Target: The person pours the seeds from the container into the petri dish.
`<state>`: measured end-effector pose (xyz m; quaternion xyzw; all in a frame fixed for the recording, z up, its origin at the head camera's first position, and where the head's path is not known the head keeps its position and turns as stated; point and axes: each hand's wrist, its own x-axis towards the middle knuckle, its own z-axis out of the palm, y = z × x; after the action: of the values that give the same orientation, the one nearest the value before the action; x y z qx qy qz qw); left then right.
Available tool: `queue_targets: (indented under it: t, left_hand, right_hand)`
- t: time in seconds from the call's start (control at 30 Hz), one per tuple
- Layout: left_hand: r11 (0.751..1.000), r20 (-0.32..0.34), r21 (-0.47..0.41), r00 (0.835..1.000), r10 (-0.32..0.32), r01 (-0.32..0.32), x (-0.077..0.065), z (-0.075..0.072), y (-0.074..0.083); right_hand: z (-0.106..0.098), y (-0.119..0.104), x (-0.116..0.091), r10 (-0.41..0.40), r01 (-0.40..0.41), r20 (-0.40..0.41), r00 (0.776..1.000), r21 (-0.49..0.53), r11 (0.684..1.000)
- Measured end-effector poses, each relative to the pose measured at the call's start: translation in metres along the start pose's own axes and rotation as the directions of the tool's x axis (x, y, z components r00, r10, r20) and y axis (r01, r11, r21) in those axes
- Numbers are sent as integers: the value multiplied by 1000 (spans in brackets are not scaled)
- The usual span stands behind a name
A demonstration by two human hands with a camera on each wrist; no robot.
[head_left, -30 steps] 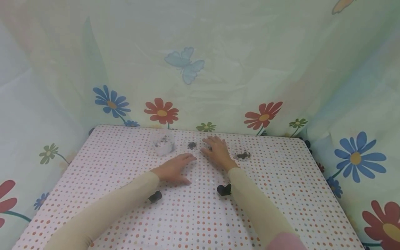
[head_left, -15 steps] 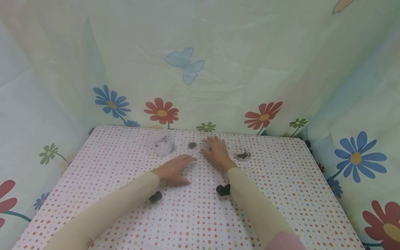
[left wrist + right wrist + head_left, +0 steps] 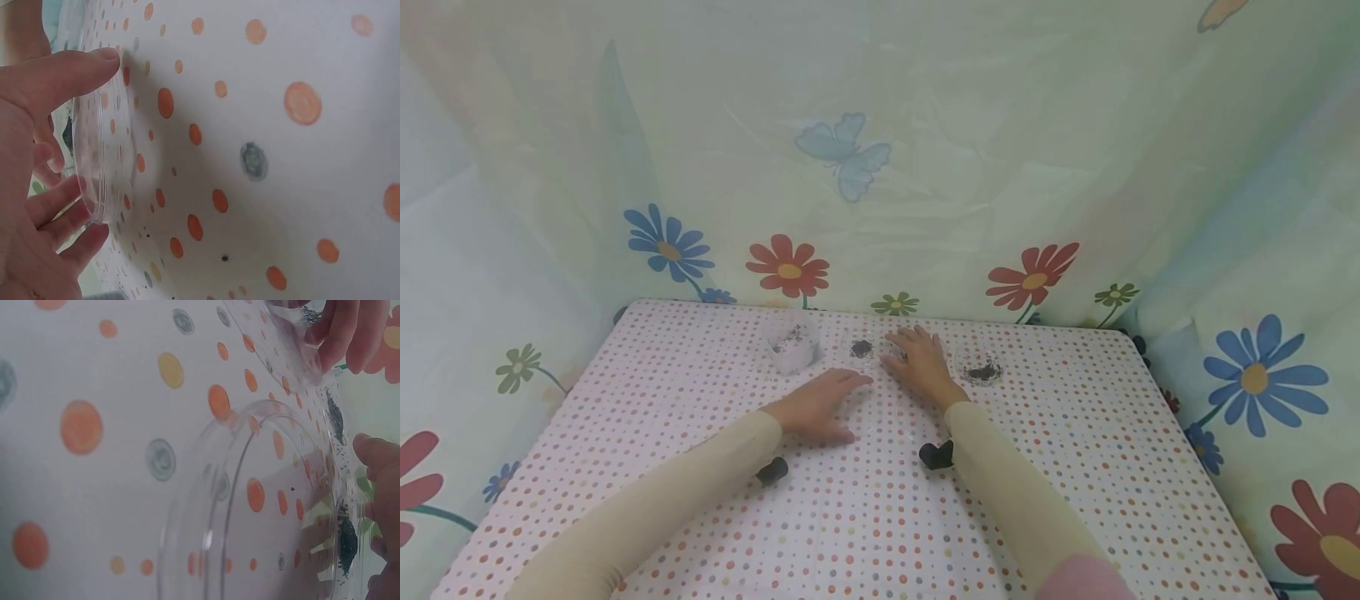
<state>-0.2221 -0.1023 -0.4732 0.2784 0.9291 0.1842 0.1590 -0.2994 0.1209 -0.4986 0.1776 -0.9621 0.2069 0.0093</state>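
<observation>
My left hand (image 3: 818,404) lies on the table with thumb and fingers spread apart. In the left wrist view, its thumb and fingertips are at the rim of a clear, shallow round plastic dish or lid (image 3: 103,156). Farther forward, my right hand (image 3: 919,367) reaches over the table, fingers extended. Under its fingers is a clear dish with a pile of dark granules (image 3: 347,540). A second clear round dish or lid (image 3: 215,519) lies close to my right wrist. Between the hands and the back edge is another dark pile (image 3: 861,350) in a small clear dish.
A clear cup (image 3: 793,346) with white and dark bits stands at the back left. Right of my right hand is a clear cup (image 3: 981,371) with dark granules. Loose dark specks (image 3: 225,257) dot the spotted table cover (image 3: 850,533). A flowered curtain (image 3: 925,208) surrounds the table.
</observation>
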Motion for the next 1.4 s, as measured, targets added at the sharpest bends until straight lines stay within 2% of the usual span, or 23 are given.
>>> queue_targets:
  t: [0.27,0.73,1.03,1.4]
  left_hand:
    - [999,-38,8,999,32,-32,2,-5,-1]
    - [998,-109,61,994,-1,8,4,-9,-2]
    - [995,-149,93,988,45,-31,9,-16,-4]
    - [997,-176,79,984,34,-21,16,-21,-1]
  right_hand:
    - [0,1,1,-13,13,-5,1000,-9,1000]
    - [-6,1,-4,5,-5,-6,1000,26,1000]
    - [-12,7,-8,45,-46,17,999,44,998]
    - [-18,16,-12,62,-62,14,998,9,998]
